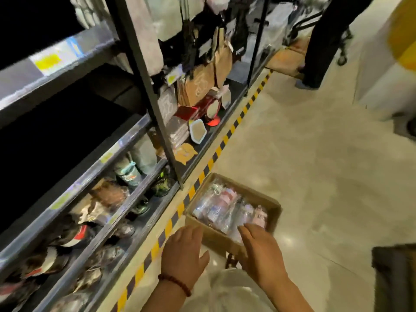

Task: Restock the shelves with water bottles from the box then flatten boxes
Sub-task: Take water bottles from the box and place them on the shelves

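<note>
Two open hands holding nothing: left hand (183, 251) beside, right hand (261, 248) over the near edge of one cardboard box (216, 238) of wrapped water bottles (225, 209) on the floor, right of the shelves (108, 212).

The picture is blurry and bends at the edges. The floor (304, 176) is bright with shiny spots. Left of it, the shelves (74, 154) look very dark.
</note>
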